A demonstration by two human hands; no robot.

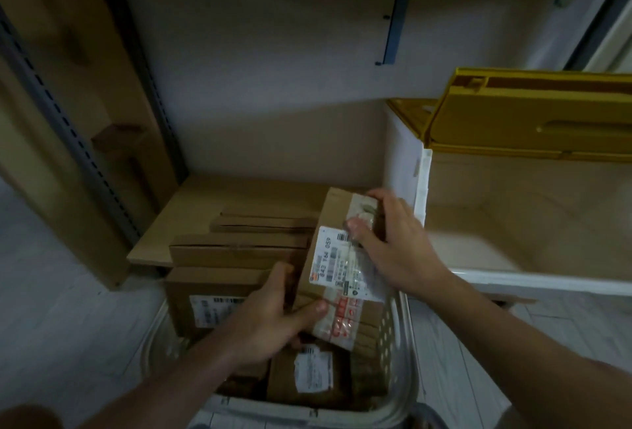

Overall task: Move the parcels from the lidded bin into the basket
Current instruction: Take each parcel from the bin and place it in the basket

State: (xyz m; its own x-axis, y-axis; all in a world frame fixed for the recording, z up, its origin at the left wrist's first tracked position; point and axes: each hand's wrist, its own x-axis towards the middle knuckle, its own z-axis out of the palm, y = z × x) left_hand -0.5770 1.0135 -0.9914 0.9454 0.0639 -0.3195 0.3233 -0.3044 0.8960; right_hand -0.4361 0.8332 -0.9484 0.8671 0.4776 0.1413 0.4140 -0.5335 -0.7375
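- Head view. Both forearms enter from 6 o'clock; nearest the camera is the near rim of the white perforated basket [398, 322], on the floor at 6 o'clock.
- Left hand [273, 315]: thumb on top and fingers curled under the near end of a brown parcel [328, 257], clamped on it.
- Right hand [393, 240]: fingers wrapped over the far, taped end of the same parcel, thumb on its label side. Hands apart, one at each end.
- Held parcel sits tilted over the basket's right half, not yet released.
- Basket load: several cardboard parcels stacked toward 12 o'clock, among them a labelled box [219, 305] at 9 o'clock of the hands and a small labelled parcel [307, 374] low at 6 o'clock.
- Lidded bin [424, 189]: white walls, at 3 o'clock, yellow lid [533, 114] raised.
- Visible bin interior shows no parcels; lower near corner hidden by the rim.
- Judgement: task well advanced, possibly last parcel; remaining is to set it down and check the bin.
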